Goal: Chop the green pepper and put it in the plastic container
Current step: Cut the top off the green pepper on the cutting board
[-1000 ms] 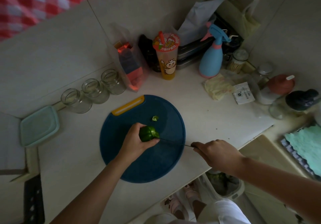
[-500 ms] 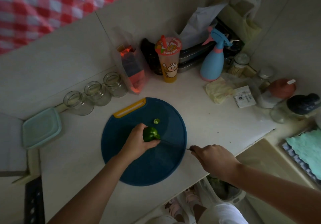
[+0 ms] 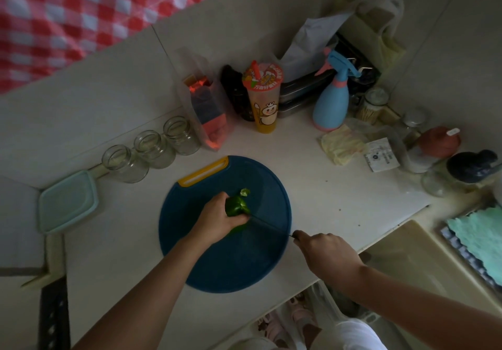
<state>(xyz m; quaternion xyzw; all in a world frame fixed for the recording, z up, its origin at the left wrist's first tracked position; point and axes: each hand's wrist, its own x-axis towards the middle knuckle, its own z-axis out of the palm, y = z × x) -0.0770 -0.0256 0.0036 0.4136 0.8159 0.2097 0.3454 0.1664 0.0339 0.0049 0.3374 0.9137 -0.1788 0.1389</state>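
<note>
Green pepper [image 3: 237, 206] sits on the round blue cutting board [image 3: 231, 268] at the worktop's [image 3: 339, 186] front edge, the left hand [image 3: 218, 218] curling its grip over it. The right hand [image 3: 326, 251] has its grip closed round a knife [image 3: 269, 226], whose tip meets the pepper. Just beyond lies a small cut piece [image 3: 245, 192]. Well left rests a teal plastic container [image 3: 68, 204]. At the wall stands a yellow cartoon cup [image 3: 264, 99]; its lid carries Chinese lettering, too small to read.
</note>
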